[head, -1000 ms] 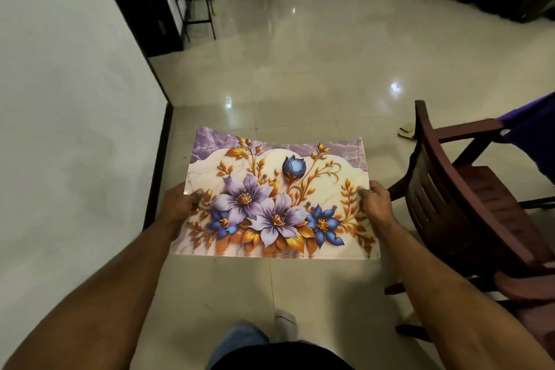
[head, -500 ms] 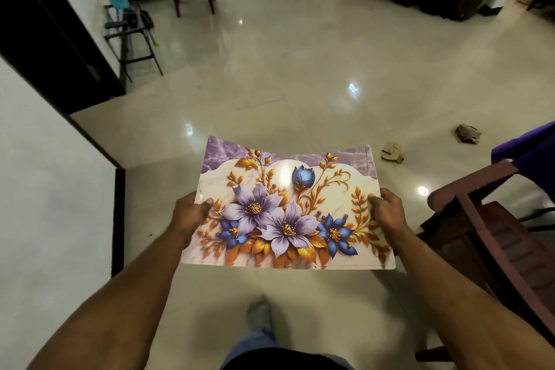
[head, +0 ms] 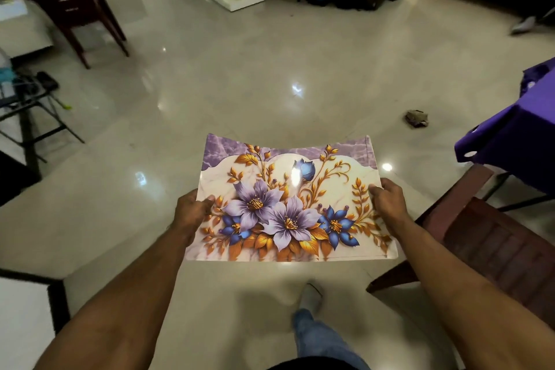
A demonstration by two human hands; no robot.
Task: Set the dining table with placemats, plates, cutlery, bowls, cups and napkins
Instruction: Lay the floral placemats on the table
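The view has swung right: the purple-clothed table (head: 507, 132) now shows at the right edge, and the white wall has slid out to the near left.

The person carries a flowered placemat (head: 288, 204) flat in front of the body, above the tiled floor (head: 240, 84). Its long axis runs left to right, with its short ends pinched by both hands. The left hand (head: 192, 210) grips the left end, thumb on top and fingers underneath; the right hand (head: 389, 201) grips the right end the same way. The table lies to the right and a little farther off, beyond a wooden chair (head: 486, 237), so the right hand is the nearer one. The coming move likely means turning further right and leading with the right end, lifting the placemat past the chair back before laying it down on the cloth.
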